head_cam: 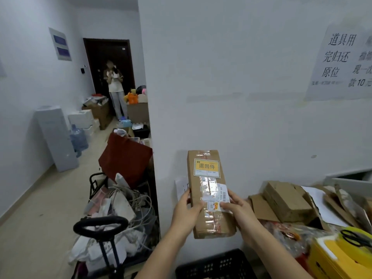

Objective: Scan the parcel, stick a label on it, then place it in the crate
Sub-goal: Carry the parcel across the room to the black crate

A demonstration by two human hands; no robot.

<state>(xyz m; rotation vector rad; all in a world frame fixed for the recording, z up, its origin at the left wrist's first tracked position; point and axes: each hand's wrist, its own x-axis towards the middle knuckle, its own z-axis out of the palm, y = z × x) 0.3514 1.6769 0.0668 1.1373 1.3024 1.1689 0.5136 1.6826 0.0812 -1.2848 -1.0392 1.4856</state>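
Now, from the head camera, we hold the parcel (209, 190) upright before the white wall, above the black crate (215, 264). Our left hand (186, 213) grips its left edge, thumb across the front; our right hand (239, 210) clasps the right edge — thumb pressing a white barcode label (218, 199). It is a long brown carton, glossy with tape, bearing a yellow sticker (206, 167) near the top.
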